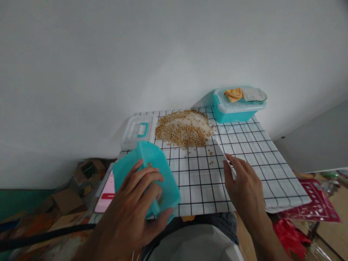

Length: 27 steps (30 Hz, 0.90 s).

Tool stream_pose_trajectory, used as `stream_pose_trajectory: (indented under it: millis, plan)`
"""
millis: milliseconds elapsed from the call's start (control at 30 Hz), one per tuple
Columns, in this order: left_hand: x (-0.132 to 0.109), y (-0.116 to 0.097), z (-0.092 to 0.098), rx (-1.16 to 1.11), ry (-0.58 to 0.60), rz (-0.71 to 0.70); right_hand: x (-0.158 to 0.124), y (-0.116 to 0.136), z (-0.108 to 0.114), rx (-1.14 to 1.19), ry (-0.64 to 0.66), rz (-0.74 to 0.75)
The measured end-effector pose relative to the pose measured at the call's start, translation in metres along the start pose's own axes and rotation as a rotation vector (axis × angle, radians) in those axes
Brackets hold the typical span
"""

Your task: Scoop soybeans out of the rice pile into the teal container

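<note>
My left hand (pixel 138 203) is wrapped over the rim of a teal plastic box (pixel 163 166), which is tilted at the front left of the table. A few beans (pixel 149 164) show inside the box. Pinched in my right hand (pixel 243 183) is a thin white sheet (pixel 220 144), seen nearly edge-on, its far end close to the pile's right side. The pile of soybeans and small white grains (pixel 185 128) lies at the back middle, with several loose beans (pixel 211 153) scattered in front of it.
A clear lid with a teal handle (pixel 138 128) lies at the back left. At the back right stands a lidded teal box (pixel 235 115) topped by a yellow cloth (pixel 233 95) and a grey cloth (pixel 254 94). The checked tablecloth (pixel 272 174) covers the table, against a white wall.
</note>
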State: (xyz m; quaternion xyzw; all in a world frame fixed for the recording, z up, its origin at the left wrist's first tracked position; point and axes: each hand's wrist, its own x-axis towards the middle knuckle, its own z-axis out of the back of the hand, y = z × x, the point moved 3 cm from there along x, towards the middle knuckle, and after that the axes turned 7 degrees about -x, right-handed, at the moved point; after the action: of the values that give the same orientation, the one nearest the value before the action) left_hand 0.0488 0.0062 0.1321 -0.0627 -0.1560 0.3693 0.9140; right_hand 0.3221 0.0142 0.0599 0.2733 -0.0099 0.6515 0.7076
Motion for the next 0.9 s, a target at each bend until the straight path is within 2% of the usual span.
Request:
stream_pose_trajectory:
  millis: [167, 300, 433, 533, 700, 900]
  plan:
    - [-0.001, -0.004, -0.004, 0.035, -0.006, 0.037, 0.017, 0.023, 0.017, 0.126, -0.049, 0.156]
    - [0.000, -0.006, -0.007, 0.028, -0.024, 0.059, 0.050, 0.061, 0.023, 0.298, 0.021, 0.291]
    - [-0.006, -0.006, -0.006, 0.019, -0.091, 0.079, 0.074, 0.100, -0.002, 0.393, 0.112, 0.346]
    - [-0.012, -0.005, -0.002, 0.015, -0.125, 0.071, 0.070, 0.118, -0.033, 0.457, 0.168, 0.301]
    - [-0.018, -0.002, 0.000, -0.017, -0.140, 0.066, 0.046, 0.125, -0.067, 0.474, 0.190, 0.246]
    - [-0.013, -0.003, -0.003, -0.030, -0.149, 0.060, 0.034, 0.108, -0.069, 0.451, 0.155, 0.102]
